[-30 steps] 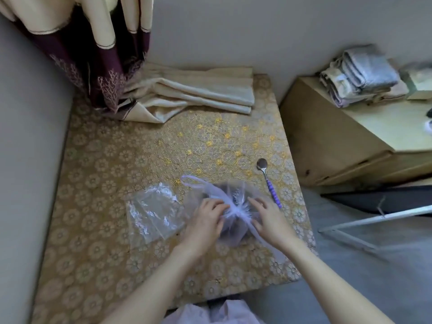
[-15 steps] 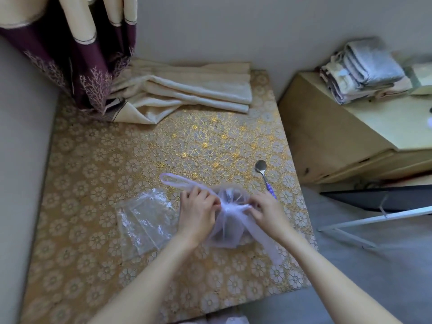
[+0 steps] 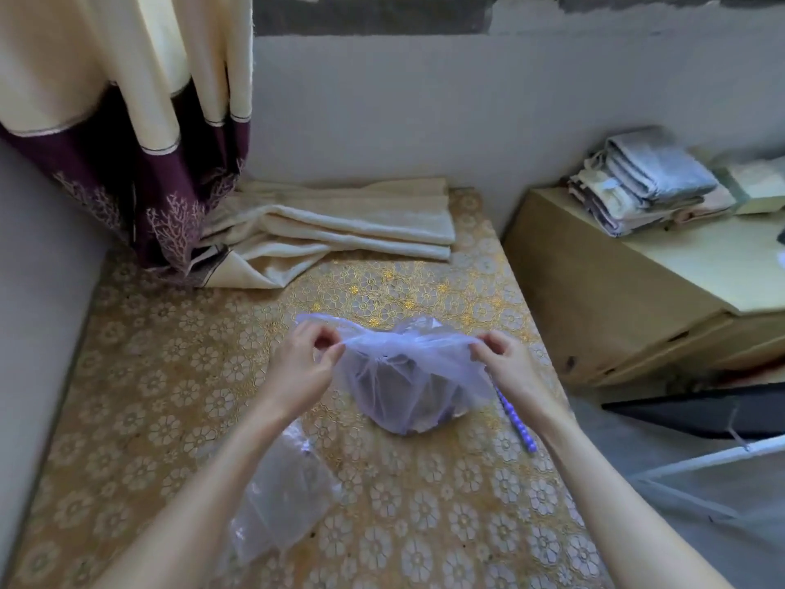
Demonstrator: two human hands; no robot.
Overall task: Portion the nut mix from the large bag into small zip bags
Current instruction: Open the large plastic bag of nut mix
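1. Two hands are on the job: our left hand [image 3: 297, 367] pinches the left edge of the large bag [image 3: 408, 376] and our right hand [image 3: 509, 367] pinches its right edge, finger and thumb closed narrow on the thin film, stretching the mouth wide between them.
2. One large bag sits near the middle of the gold flowered table [image 3: 170, 333], its dark nut mix settled in the bottom and resting on the cloth while the rim is lifted.
3. We judge the step in hand to be opening the bag, so we pull the edges apart evenly and keep the base on the table, lest the thin plastic tear or the load tip.
4. We should roll or fold the rim down once it gapes, so that it stands open by itself and frees a hand for scooping.
5. One spoon [image 3: 514, 414] with a purple beaded handle lies just beside the bag on the right, partly hidden under our right wrist; its bowl is out of sight.
6. One heap of clear small zip bags [image 3: 280, 495] lies near us on the left, under our left forearm; we cannot count the bags in it.
7. No small bag looks filled yet, so we judge the portioning barely begun.
8. One folded cream curtain [image 3: 340, 231] lies at the far edge.
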